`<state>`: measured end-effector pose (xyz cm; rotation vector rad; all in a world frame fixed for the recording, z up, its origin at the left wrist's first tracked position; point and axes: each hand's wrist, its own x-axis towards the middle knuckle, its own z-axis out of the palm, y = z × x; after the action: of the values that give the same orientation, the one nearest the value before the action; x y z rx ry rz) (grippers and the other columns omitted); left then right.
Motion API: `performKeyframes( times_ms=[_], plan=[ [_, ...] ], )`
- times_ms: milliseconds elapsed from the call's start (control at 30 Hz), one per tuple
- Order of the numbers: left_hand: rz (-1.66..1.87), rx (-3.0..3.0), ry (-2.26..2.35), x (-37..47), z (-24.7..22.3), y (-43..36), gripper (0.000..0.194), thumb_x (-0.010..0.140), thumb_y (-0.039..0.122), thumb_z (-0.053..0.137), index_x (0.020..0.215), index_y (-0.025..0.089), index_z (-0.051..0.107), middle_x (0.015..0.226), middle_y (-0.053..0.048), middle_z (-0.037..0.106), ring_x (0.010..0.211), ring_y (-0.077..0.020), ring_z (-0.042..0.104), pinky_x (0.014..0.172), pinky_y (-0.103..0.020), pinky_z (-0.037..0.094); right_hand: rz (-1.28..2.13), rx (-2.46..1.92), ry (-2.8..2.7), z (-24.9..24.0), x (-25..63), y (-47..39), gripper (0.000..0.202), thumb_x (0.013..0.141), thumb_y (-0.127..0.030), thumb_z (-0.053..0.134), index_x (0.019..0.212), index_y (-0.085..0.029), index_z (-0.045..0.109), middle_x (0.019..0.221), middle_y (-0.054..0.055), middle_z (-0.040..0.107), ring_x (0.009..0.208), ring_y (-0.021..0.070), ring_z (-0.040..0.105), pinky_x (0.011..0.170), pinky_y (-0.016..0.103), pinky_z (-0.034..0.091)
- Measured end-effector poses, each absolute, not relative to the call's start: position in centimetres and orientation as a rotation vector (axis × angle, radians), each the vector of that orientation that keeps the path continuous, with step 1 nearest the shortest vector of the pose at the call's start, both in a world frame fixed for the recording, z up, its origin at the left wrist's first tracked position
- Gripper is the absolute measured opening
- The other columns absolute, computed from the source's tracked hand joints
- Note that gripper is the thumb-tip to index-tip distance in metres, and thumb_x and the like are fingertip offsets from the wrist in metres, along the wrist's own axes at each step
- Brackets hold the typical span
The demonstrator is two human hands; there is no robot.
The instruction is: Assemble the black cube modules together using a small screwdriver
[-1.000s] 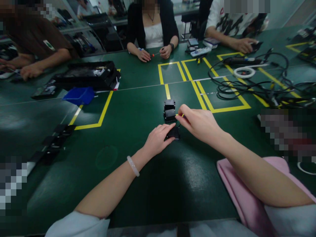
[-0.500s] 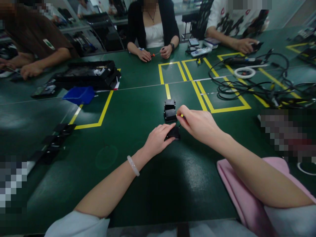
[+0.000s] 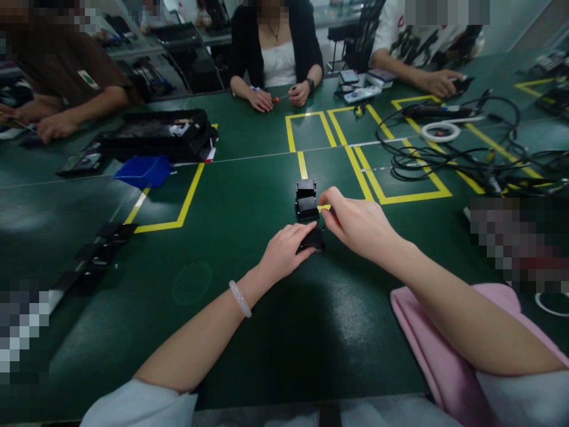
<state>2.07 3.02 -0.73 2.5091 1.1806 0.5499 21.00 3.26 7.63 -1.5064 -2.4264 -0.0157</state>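
In the middle of the table, my left hand (image 3: 284,252) grips a small black block-like part (image 3: 313,238) between thumb and fingers and holds it down on the green surface. My right hand (image 3: 355,219) is closed in a pinch just to the right of that part. A thin dark tip shows below its fingertips, close to the part's right edge; what it belongs to is hidden by the fingers. Two similar black parts, a nearer one (image 3: 306,207) and a farther one (image 3: 306,188), stand in line just beyond my left fingertips.
Several black pieces (image 3: 100,255) lie at the left, near a blue scoop-like tray (image 3: 143,172) and a black case (image 3: 155,133). Coiled black cables (image 3: 400,163) spread at the right. Pink cloth (image 3: 418,320) lies under my right forearm. Co-workers sit across the table (image 3: 249,190).
The fingers of my right hand have turned slightly, and more yellow tape shows beside them. My left hand and the black parts stay in place.
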Motion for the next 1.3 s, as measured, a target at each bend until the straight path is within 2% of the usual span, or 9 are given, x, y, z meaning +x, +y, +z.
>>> performKeyframes(
  times_ms=[167, 367, 567, 800, 1000, 1167, 1300],
  plan=[
    [0.544, 2.507, 1.182, 2.08, -0.75, 3.02, 0.049, 0.089, 0.033, 0.055, 0.134, 0.020, 0.042, 0.121, -0.008, 0.057, 0.106, -0.0226, 0.053, 0.092, -0.038, 0.045, -0.022, -1.498, -2.455, 7.55, 21.11, 3.29, 0.029, 0.096, -0.036, 0.030, 0.105, -0.017, 0.050, 0.079, 0.003, 0.068, 0.065, 0.0163, 0.062, 0.052, 0.026, 0.024],
    [0.546, 2.509, 1.182, 2.03, -0.78, 3.04, 0.048, 0.089, 0.032, 0.054, 0.134, 0.021, 0.042, 0.121, -0.007, 0.057, 0.106, -0.0228, 0.053, 0.092, -0.038, 0.045, -0.014, -1.528, -2.417, 7.64, 21.03, 3.19, 0.026, 0.095, -0.031, 0.031, 0.108, -0.017, 0.048, 0.078, 0.002, 0.068, 0.063, 0.0156, 0.061, 0.052, 0.026, 0.024],
    [0.539, 2.508, 1.175, 2.06, -0.70, 3.07, 0.048, 0.089, 0.032, 0.054, 0.133, 0.020, 0.042, 0.121, -0.008, 0.057, 0.106, -0.0228, 0.053, 0.091, -0.038, 0.045, -0.052, -1.512, -2.444, 7.38, 21.00, 3.32, 0.031, 0.096, -0.039, 0.029, 0.102, -0.018, 0.052, 0.077, 0.002, 0.068, 0.062, 0.0149, 0.060, 0.051, 0.026, 0.023],
    [0.526, 2.512, 1.181, 2.04, -0.84, 3.12, 0.048, 0.088, 0.032, 0.055, 0.133, 0.020, 0.043, 0.121, -0.007, 0.057, 0.105, -0.0228, 0.052, 0.092, -0.038, 0.045, -0.065, -1.546, -2.384, 7.33, 20.86, 3.25, 0.026, 0.093, -0.029, 0.032, 0.107, -0.017, 0.050, 0.074, 0.002, 0.068, 0.061, 0.0151, 0.060, 0.051, 0.026, 0.023],
    [0.544, 2.517, 1.180, 2.06, -0.89, 3.12, 0.049, 0.088, 0.033, 0.056, 0.133, 0.020, 0.043, 0.119, -0.007, 0.058, 0.104, -0.0227, 0.053, 0.090, -0.038, 0.045, -0.056, -1.544, -2.411, 7.33, 20.94, 3.36, 0.030, 0.096, -0.037, 0.030, 0.103, -0.017, 0.052, 0.077, 0.002, 0.068, 0.062, 0.0149, 0.060, 0.051, 0.026, 0.023],
    [0.540, 2.517, 1.182, 2.09, -0.89, 3.12, 0.049, 0.088, 0.032, 0.055, 0.134, 0.020, 0.042, 0.120, -0.008, 0.058, 0.104, -0.0226, 0.053, 0.090, -0.038, 0.045, -0.076, -1.568, -2.379, 7.22, 20.95, 3.35, 0.024, 0.094, -0.031, 0.033, 0.105, -0.018, 0.050, 0.075, 0.002, 0.067, 0.060, 0.0147, 0.059, 0.050, 0.025, 0.022],
    [0.549, 2.515, 1.176, 2.05, -0.92, 3.11, 0.048, 0.088, 0.032, 0.055, 0.133, 0.020, 0.042, 0.120, -0.008, 0.058, 0.104, -0.0228, 0.053, 0.091, -0.039, 0.045, -0.090, -1.534, -2.378, 7.25, 21.03, 3.25, 0.024, 0.093, -0.032, 0.034, 0.103, -0.018, 0.051, 0.079, 0.002, 0.068, 0.062, 0.0146, 0.060, 0.050, 0.025, 0.023]
  ],
)
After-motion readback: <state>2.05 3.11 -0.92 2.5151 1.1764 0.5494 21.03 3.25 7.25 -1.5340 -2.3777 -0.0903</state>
